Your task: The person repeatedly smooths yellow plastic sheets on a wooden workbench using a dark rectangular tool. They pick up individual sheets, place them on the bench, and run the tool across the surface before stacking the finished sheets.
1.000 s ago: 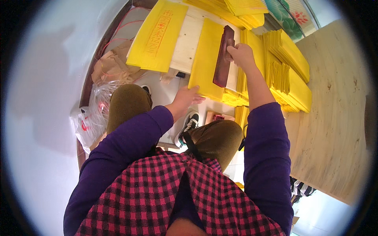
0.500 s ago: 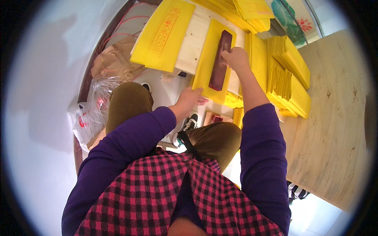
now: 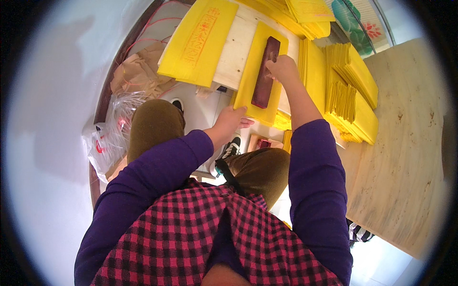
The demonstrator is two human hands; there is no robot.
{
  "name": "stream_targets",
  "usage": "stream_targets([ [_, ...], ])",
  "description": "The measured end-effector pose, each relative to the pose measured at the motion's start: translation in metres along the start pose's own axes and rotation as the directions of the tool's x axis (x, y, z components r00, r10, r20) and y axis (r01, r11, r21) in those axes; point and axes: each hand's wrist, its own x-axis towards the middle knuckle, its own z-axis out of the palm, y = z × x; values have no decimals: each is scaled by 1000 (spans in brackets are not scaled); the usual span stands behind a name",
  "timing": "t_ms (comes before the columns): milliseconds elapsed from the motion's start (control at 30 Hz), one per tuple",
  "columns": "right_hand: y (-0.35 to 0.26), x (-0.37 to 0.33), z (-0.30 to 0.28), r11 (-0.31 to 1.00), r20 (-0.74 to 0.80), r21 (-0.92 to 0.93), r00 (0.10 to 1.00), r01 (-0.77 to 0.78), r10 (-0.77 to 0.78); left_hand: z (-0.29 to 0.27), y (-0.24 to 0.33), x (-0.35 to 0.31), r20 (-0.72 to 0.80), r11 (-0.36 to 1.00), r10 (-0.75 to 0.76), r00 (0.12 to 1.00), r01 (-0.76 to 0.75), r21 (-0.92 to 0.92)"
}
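The right hand (image 3: 283, 69), above the centre of the frame, is closed about the middle of a dark red block (image 3: 264, 85), apparently on a grip whose form the fingers hide. The block lies lengthwise on yellow paper (image 3: 250, 71), with a yellow margin visible on both sides; its underside is out of sight. The left hand (image 3: 228, 123) is at the paper's lower left corner, thumb at the edge and fingers extended just below it; whether it pinches the paper or merely steadies it cannot be told. To the left of this, beyond a strip of bare wooden board (image 3: 234, 53), a yellow sheet (image 3: 179, 55) bears a framed column of red marks. Step in hand, as judged: pressing the block to print the paper. The next move calls for even pressure, then a straight lift without sliding, the left hand keeping the corner steady, since any drag could smear the impression. Further out, folded yellow stacks (image 3: 361, 115) stand at upper right beside a plywood panel (image 3: 398, 152); crumpled brown paper (image 3: 138, 72) and a clear plastic bag (image 3: 101, 157) lie at left.
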Motion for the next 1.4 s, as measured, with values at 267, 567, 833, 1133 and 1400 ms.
stream_targets([
  [267, 1, -2, 8, 998, -57, 59, 998, -22, 26, -1, 3, 1, -4, 998, -42, 999, 42, 45],
  [567, 12, -14, 2, 982, -157, 182, 987, 42, -13, 1, 10, 0, 0, 995, 5, 1000, -5, 97],
  [833, 62, -99, -27, 567, -335, 803, 926, 183, 177, -1, 22, 3, -63, 992, 63, 996, -56, 112],
  [1133, 84, -168, 28, 195, -382, 922, 870, 335, 312, 15, 61, 8, -118, 972, 109, 987, -81, 219],
  [1400, 105, -166, 52, 94, -335, 942, 872, 323, 358, 46, 104, 62, -109, 880, 95, 990, -33, 474],
])
